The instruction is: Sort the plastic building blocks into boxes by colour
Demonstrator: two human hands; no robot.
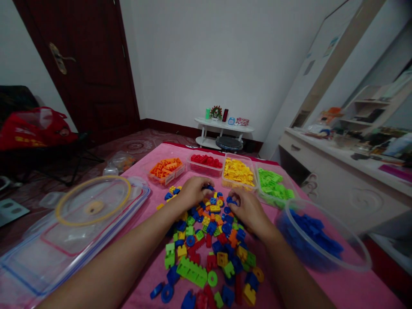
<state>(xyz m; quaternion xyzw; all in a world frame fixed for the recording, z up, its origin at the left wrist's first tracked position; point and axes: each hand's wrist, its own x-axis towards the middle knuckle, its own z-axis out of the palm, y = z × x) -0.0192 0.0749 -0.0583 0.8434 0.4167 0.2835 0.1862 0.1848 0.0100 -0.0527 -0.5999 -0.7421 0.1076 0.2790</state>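
A heap of mixed toy building bricks [199,240] in blue, green, yellow, red and orange covers the middle of a pink cloth [141,253]. At the far side of the heap, my left hand [195,192] curls its fingers round a dark blue brick [209,187]. My right hand [249,211] is a little nearer and to the right, its thumb and fingers closed on another blue brick [231,200]. Both hands hover low over the pile, apart from each other. A long green brick [192,272] and a green ring [212,279] lie near the front.
Clear boxes hold sorted bricks: orange bricks [165,169], red bricks [206,161], yellow bricks [238,171] and green bricks [275,184]. At right, a round tub [357,257] contains blue bricks [315,234]. Stacked clear lids [96,219] lie left. A low white stand [225,125] is beyond.
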